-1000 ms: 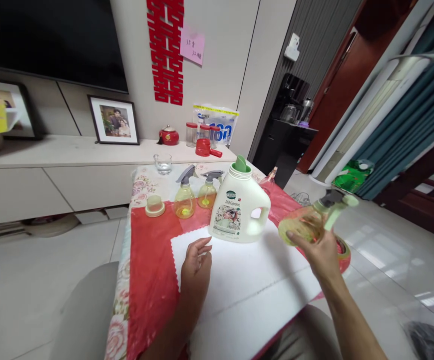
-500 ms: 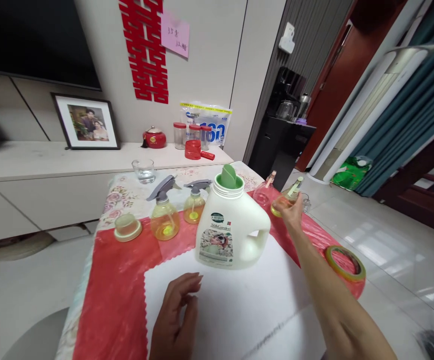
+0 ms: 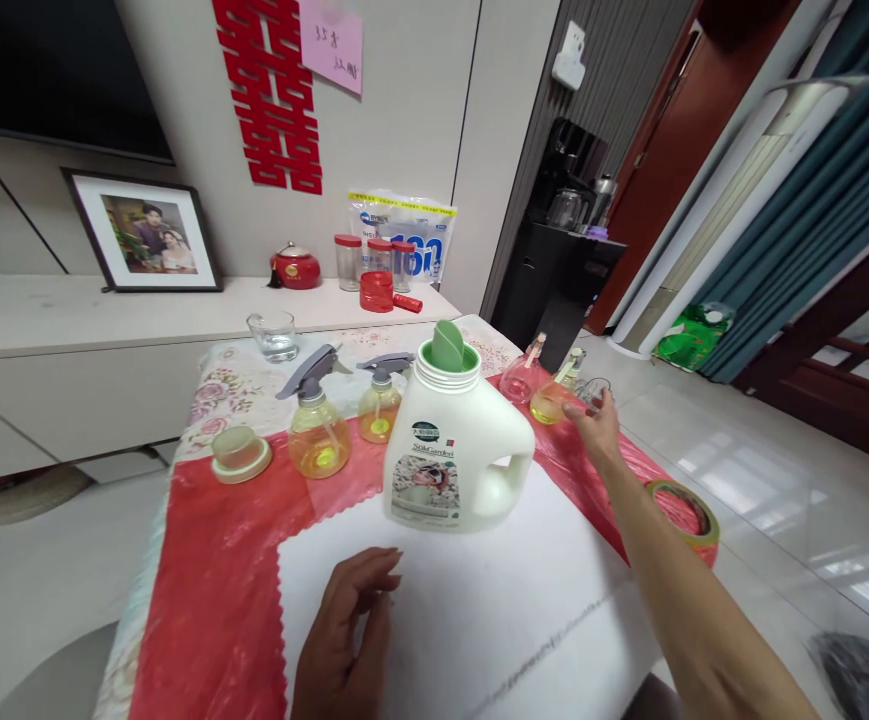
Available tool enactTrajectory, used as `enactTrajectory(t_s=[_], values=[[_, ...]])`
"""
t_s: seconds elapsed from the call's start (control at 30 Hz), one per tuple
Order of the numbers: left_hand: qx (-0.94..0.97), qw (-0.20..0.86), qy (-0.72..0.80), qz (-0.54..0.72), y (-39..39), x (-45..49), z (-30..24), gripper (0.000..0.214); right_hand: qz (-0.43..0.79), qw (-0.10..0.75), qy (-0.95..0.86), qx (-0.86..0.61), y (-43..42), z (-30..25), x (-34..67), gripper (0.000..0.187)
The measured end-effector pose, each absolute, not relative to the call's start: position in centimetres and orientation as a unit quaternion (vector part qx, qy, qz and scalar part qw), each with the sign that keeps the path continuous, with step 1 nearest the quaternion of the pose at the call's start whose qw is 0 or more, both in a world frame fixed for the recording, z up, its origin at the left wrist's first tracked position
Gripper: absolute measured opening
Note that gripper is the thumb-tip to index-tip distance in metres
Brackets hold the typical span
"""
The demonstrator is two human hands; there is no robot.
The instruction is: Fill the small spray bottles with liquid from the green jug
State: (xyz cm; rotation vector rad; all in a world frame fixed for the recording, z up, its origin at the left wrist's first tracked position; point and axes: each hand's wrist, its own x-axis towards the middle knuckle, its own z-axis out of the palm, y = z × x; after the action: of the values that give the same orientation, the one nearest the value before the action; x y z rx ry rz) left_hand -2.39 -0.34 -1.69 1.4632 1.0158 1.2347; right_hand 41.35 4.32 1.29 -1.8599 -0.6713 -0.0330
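My right hand (image 3: 596, 428) reaches over the right side of the table with its fingers apart. It is just beside a round yellow bottle (image 3: 549, 402) and in front of a small clear glass cup (image 3: 597, 390). A pink bottle (image 3: 522, 383) stands left of the yellow one. Over the white cloth (image 3: 501, 600), my left hand (image 3: 351, 625) is loosely curled, with a gap between thumb and fingers and nothing in it. A white detergent jug (image 3: 453, 450) with a green pouring spout (image 3: 447, 347) stands uncapped in the middle. Left of it are two spray bottles (image 3: 318, 440) with grey heads and a cap (image 3: 240, 454).
A roll of tape (image 3: 704, 518) lies at the table's right edge on the red plastic sheet (image 3: 209, 570). Behind the spray bottles sits a clear glass cup (image 3: 275, 338). The cabinet top holds red-lidded jars (image 3: 348, 265), a red pot (image 3: 296, 268) and a photo frame (image 3: 145, 232).
My right hand has let go of the yellow bottle and moved slightly right of it, with its fingers spread. The left hand has stayed about where it was. The view has shifted a little.
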Motion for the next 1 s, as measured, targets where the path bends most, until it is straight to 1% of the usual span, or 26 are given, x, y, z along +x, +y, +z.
enactTrajectory(t_s=[0.07,0.17,0.23,0.33,0.43,0.5,0.57,0.7,0.8,0.87,0.9,0.93,1.0], values=[[0.604,0.471,0.403,0.500,-0.3,-2.4,-1.7,0.023,-0.016,0.575,-0.252,-0.778,2.2,2.5,41.0,0.043],[0.596,0.474,0.388,0.519,-0.2,-2.2,-1.8,0.023,-0.018,0.613,-0.254,-0.748,-0.8,4.5,39.0,0.040],[0.596,0.474,0.372,0.532,-0.1,-2.0,-1.9,0.023,-0.018,0.636,-0.278,-0.719,-2.3,6.2,36.7,0.043],[0.610,0.468,0.339,0.542,-0.1,-1.8,-2.0,0.026,-0.026,0.664,-0.333,-0.669,-3.4,9.2,32.2,0.056],[0.607,0.476,0.331,0.544,-0.2,-1.6,-1.7,0.032,-0.013,0.677,-0.396,-0.620,-3.3,13.1,27.5,0.058],[0.596,0.482,0.336,0.548,-0.3,-1.3,-1.5,0.037,-0.005,0.678,-0.436,-0.592,-2.9,15.9,24.3,0.054],[0.587,0.495,0.342,0.541,-0.4,-1.1,-1.4,0.042,-0.034,0.658,-0.493,-0.568,-2.1,18.9,21.3,0.049],[0.578,0.504,0.340,0.544,-0.8,-0.7,-1.6,0.045,-0.080,0.516,-0.593,-0.612,0.6,24.4,16.5,0.047],[0.575,0.504,0.340,0.547,-0.8,-0.5,-1.8,0.047,-0.064,0.383,-0.673,-0.629,4.4,27.6,15.4,0.050],[0.577,0.504,0.343,0.544,-0.8,-0.6,-1.8,0.047,-0.009,0.312,-0.671,-0.673,7.7,29.1,16.1,0.045],[0.577,0.503,0.345,0.543,-0.7,-0.6,-1.7,0.048,0.032,0.299,-0.650,-0.698,9.3,29.4,16.7,0.040],[0.577,0.503,0.346,0.542,-0.7,-0.6,-1.7,0.048,0.077,0.304,-0.619,-0.720,10.9,29.6,17.6,0.035],[0.576,0.504,0.347,0.543,-0.6,-0.7,-1.6,0.049,0.098,0.316,-0.591,-0.736,13.4,29.1,19.5,0.023]])
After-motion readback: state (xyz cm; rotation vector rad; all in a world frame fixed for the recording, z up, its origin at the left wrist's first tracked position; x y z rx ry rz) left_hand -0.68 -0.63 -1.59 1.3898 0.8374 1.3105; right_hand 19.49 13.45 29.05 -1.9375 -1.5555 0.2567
